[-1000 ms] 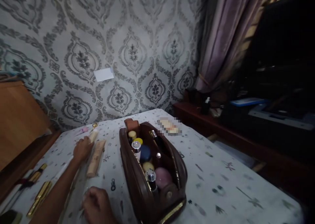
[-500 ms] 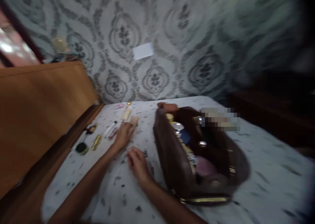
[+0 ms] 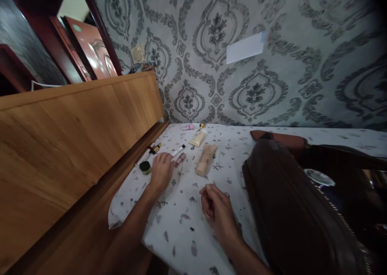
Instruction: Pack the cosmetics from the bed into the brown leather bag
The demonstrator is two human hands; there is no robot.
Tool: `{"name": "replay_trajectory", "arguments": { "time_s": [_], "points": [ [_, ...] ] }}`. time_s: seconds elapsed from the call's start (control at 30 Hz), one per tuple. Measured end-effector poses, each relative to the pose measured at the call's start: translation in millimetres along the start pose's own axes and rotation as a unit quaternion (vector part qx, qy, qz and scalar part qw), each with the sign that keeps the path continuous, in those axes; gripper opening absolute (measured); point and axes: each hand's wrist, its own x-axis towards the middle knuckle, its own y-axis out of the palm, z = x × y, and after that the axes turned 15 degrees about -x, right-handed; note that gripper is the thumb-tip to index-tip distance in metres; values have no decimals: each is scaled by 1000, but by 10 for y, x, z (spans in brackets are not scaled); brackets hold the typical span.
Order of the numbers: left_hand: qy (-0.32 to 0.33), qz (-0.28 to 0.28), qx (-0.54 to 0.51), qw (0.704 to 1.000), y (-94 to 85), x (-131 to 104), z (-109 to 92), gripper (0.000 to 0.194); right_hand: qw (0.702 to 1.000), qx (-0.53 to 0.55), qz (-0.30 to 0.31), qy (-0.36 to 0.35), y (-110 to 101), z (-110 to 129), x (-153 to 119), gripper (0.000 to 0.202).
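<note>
My left hand (image 3: 162, 171) is down on the patterned sheet with its fingers curled under; what lies beneath them is hidden. Beside it are a dark-lidded jar (image 3: 145, 167), a white slim tube with a black cap (image 3: 178, 150) and a small pinkish tube (image 3: 180, 159). My right hand (image 3: 220, 210) hovers nearer to me, fingers loosely curled, with nothing visible in them. Just beyond it lies a beige squeeze tube (image 3: 206, 160), and a cream-coloured tube (image 3: 198, 138) is farther back. A large dark brown bag (image 3: 284, 202) stands unzipped at the right.
A wooden headboard (image 3: 90, 121) rises along the left. Near its foot lies a gold-and-dark tube (image 3: 156, 148). By the patterned wall (image 3: 217, 57) are a pink item (image 3: 189, 127) and a gold item (image 3: 202, 126). A brown strap or pouch (image 3: 279, 139) is behind the bag.
My left hand has left the beige tube and moved left, over where a gold tube lay. My right hand remains curled near the bag. The view has swung left and closer.
</note>
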Motion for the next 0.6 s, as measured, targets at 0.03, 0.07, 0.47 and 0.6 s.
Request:
{"name": "replay_trajectory", "arguments": {
  "time_s": [0.03, 0.07, 0.47, 0.6],
  "points": [
    [-30, -28, 22, 999, -71, -9, 91, 22, 1000, -1, 2, 1, 1, 7, -2, 44],
    [-60, -58, 41, 996, -143, -23, 177, 23, 1000, -1, 4, 1, 3, 14, -4, 45],
    [-296, -113, 135, 939, -436, -250, 493, 33, 1000, -1, 3, 9, 12, 45, -33, 48],
    [-338, -55, 143, 929, -410, -242, 432, 40, 1000, 1, 7, 13, 7, 39, -31, 48]
  ]
}}
